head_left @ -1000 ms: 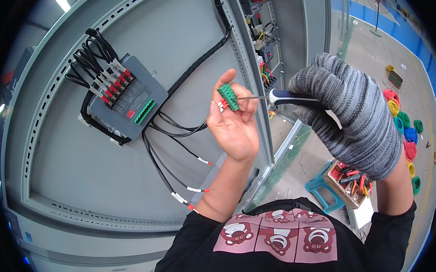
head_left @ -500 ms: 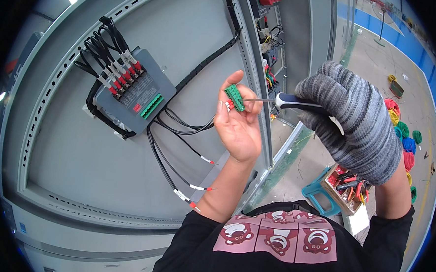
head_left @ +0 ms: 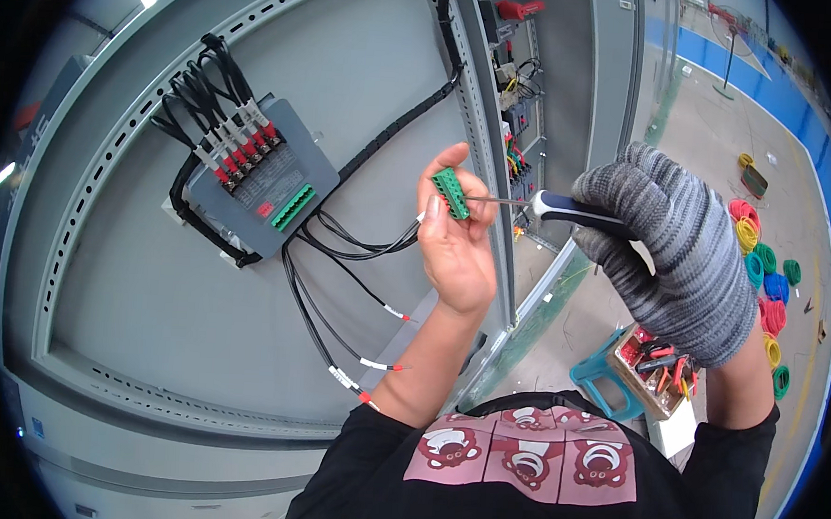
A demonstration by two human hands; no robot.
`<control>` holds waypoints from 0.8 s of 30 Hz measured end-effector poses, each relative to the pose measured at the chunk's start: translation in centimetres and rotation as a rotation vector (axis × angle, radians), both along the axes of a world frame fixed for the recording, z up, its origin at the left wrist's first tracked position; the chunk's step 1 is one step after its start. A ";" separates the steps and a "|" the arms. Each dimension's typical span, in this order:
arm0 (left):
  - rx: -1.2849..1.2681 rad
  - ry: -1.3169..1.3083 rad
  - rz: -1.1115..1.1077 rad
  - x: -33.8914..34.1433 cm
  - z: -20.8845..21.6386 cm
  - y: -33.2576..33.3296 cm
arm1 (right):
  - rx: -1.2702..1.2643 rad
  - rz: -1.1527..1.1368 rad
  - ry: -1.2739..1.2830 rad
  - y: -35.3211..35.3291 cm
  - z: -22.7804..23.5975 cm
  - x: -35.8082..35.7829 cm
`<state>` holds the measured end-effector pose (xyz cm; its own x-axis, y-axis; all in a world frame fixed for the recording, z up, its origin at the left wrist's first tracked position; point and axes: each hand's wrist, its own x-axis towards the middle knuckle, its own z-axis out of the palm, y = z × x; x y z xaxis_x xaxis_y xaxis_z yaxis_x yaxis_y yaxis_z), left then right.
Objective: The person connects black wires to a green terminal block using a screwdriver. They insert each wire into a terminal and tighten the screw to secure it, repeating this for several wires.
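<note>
Bare and palm up, my left hand (head_left: 461,252) pinches a small green terminal block connector (head_left: 451,194) between thumb and fingers. Black wires (head_left: 360,249) run to it from the left, their ends partly hidden by my thumb. In a grey striped knit glove, my right hand (head_left: 675,245) is closed around a screwdriver (head_left: 568,208) with a white and dark blue handle. The screwdriver lies level, its thin shaft reaching left to the connector's side. Several loose black wires (head_left: 322,349) with white markers and red-tipped ends hang left of my left forearm.
A grey module (head_left: 260,181) with a green socket and red-sleeved wires sits on the cabinet door (head_left: 177,332). A black wrapped cable bundle (head_left: 399,122) crosses the door. At right stand a tool box (head_left: 649,384) on a teal stool (head_left: 597,372) and coloured wire coils (head_left: 776,288).
The connector and my left hand have shifted slightly right and down in view, and the red wire ends beside the connector are now less visible. The screwdriver stays against it.
</note>
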<state>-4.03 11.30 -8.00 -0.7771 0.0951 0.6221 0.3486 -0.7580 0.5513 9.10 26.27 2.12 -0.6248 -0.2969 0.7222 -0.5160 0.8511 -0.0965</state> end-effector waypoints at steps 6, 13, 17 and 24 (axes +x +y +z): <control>0.047 -0.006 -0.087 0.2 -0.4 -0.1 | -0.111 0.119 -0.004 0.7 0.1 -0.3; 0.057 -0.025 -0.079 0.6 0.0 0.0 | -0.349 0.036 -0.110 0.7 -0.3 0.7; 0.039 -0.008 -0.026 0.5 0.2 0.0 | -0.375 0.029 -0.106 0.5 -0.8 0.2; -0.084 0.017 0.155 -0.1 0.1 -0.3 | -0.482 -0.053 -0.314 -0.2 0.1 -0.5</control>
<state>-4.09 11.03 -7.90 -0.7762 0.0272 0.6299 0.4673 -0.6457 0.6038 8.60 26.08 2.25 -0.8360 0.0572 0.5458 -0.3580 0.6969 -0.6214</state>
